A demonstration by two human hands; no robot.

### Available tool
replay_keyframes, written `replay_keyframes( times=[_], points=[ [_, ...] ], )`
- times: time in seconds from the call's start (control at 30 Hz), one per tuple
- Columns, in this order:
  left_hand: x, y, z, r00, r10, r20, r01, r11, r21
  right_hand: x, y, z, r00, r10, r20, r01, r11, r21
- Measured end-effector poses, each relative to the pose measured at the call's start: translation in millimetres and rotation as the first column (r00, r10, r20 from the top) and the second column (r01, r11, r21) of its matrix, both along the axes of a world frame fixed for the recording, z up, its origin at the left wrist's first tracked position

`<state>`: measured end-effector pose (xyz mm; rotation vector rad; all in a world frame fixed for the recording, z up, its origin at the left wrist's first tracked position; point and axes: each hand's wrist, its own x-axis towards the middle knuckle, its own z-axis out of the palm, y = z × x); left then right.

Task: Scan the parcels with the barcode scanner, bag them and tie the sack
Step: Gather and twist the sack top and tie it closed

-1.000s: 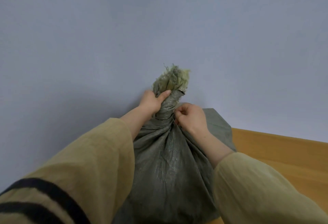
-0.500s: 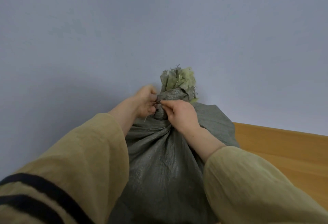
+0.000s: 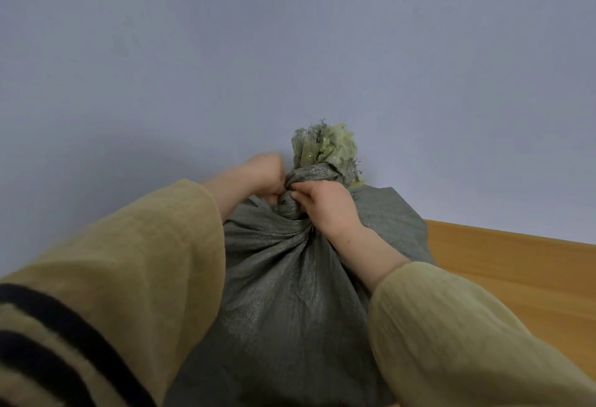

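Observation:
A grey-green woven sack stands full in front of me, its mouth gathered into a twisted neck with a frayed yellow-green tuft sticking up. My left hand grips the neck from the left, fingers curled into the fabric. My right hand pinches the neck from the right, just below the twist. Any parcels inside are hidden, and no scanner is in view.
A plain pale blue-grey wall fills the background right behind the sack. A light wooden tabletop shows to the right of the sack.
The upright neck has been folded down into a tighter knot-like twist. Both hands have closed in on it, the right one moving up to pinch beside the left.

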<state>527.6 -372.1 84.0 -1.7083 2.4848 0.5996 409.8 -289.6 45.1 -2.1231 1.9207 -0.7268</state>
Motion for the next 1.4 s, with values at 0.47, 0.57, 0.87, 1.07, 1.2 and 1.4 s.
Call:
replay_keyframes(
  times=[0.47,0.57,0.87,1.07,1.2,1.4],
  points=[
    [15.9,53.4,-19.4,0.83,-0.307,0.466,0.493,0.795,-0.355,5.8,-37.3,-17.4,0.96,-0.12,-0.253,0.164,0.973,0.162],
    [21.1,46.2,-34.1,0.886,-0.309,0.346,0.432,0.821,-0.374,1.2,-39.8,-27.6,0.979,-0.06,-0.192,0.099,0.975,0.197],
    [18.8,7.5,-49.2,0.814,-0.462,-0.352,0.312,0.859,-0.406,-17.4,-44.1,-27.5,0.992,-0.027,0.123,0.003,0.982,0.19],
    [18.4,8.0,-51.0,0.706,-0.086,-0.703,0.166,0.985,0.047,-26.8,-41.3,-27.5,0.892,-0.062,0.448,-0.074,0.957,0.28],
    [22.4,0.8,-43.5,0.767,-0.061,-0.638,0.162,0.982,0.1,-23.4,-39.2,-22.5,0.887,-0.094,0.452,-0.064,0.945,0.322],
    [23.9,1.5,-40.4,0.821,-0.073,-0.567,0.162,0.981,0.108,-13.9,-31.7,-25.0,0.939,-0.076,0.337,-0.017,0.964,0.265]
  ],
)
